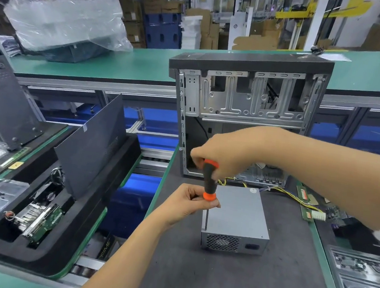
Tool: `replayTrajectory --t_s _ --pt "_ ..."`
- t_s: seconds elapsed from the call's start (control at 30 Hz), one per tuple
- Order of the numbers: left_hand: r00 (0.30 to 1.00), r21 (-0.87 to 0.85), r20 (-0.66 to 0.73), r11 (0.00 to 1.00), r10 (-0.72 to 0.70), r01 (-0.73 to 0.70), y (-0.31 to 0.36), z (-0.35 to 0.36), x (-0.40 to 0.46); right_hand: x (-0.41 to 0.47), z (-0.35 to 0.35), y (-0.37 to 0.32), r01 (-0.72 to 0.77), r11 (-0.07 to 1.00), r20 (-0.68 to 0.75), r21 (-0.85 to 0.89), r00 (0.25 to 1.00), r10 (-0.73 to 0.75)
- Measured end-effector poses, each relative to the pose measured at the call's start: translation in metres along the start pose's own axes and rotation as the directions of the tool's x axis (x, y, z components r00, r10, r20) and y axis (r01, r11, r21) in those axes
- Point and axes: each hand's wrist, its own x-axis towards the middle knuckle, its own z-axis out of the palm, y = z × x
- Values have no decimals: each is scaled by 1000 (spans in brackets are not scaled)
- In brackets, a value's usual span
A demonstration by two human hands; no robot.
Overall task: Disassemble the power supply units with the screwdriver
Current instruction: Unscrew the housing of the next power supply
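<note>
A grey power supply unit (238,216) lies on the dark mat (227,277), its fan grille facing me and its yellow and black cables trailing off to the right. A black and orange screwdriver (209,179) stands upright with its tip on the unit's top near the front left corner. My right hand (224,152) grips the top of the handle. My left hand (189,204) pinches the lower orange collar and the shaft.
An open computer case (245,117) stands upright just behind the unit. A black foam tray (39,199) with parts and a leaning side panel (89,147) sits on the left. Circuit boards (309,203) and clear plastic trays (364,278) lie on the right.
</note>
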Motion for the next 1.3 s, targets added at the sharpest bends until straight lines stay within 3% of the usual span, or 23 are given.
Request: replayTrajectory --t_s 0.1,0.23,0.3,0.5,0.67,0.97,1.1,1.3 --pt "999 -7 35 1000 13 -13 1 0 2 -6 -10 4 61 994 86 93 994 -69" --pt "999 -48 37 999 18 -16 -2 2 4 -4 -3 -6 -173 985 -31 -15 985 173" --pt "999 -13 37 1000 2 -1 -3 1 4 0 4 -9 -219 970 -98 -104 973 209" --pt "1000 -27 9 1000 5 -4 -7 -1 7 0 1 4 25 998 59 63 998 -29" --pt "1000 -37 8 999 22 -22 -5 0 7 2 11 5 -167 979 -12 113 986 169" --pt "992 29 64 994 -107 105 -47 -18 -4 -1 15 27 -140 963 -78 232 984 162" --pt "986 -41 70 987 -151 154 -62 -16 -14 -4 6 41 -149 953 -114 264 976 184" --pt "997 -147 -12 986 -78 75 -67 -5 -18 -4 5 47 -153 917 -111 368 972 207"
